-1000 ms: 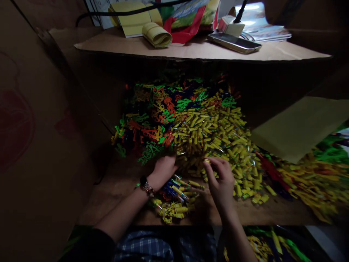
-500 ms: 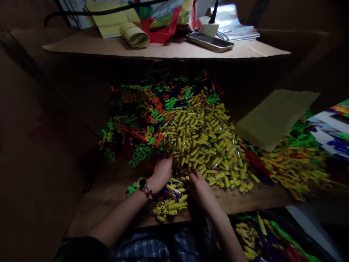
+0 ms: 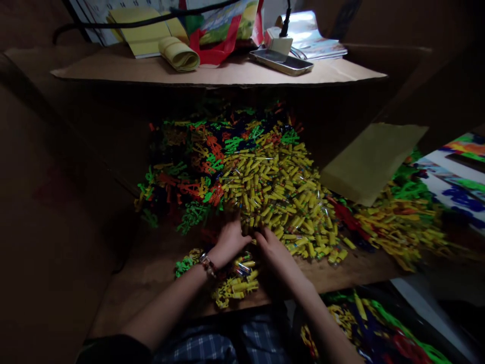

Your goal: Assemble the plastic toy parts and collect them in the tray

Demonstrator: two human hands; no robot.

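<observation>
Right grip has moved closer to left grip, beside yellow tubes; openings and contents I cannot tell

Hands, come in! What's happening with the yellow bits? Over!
Left hand, right hand close together at big yellow pile's near edge. Grip: too dim to tell. Smaller yellow heap nearer the person, left forearm beside it.

Most of the room lay in dim shadow. A brown wooden tabletop spread beneath the left hand, a dark brown wall rose well to its left, and beyond and above it stretched a cardboard shelf, brighter lit, deep darkness underneath.
</observation>
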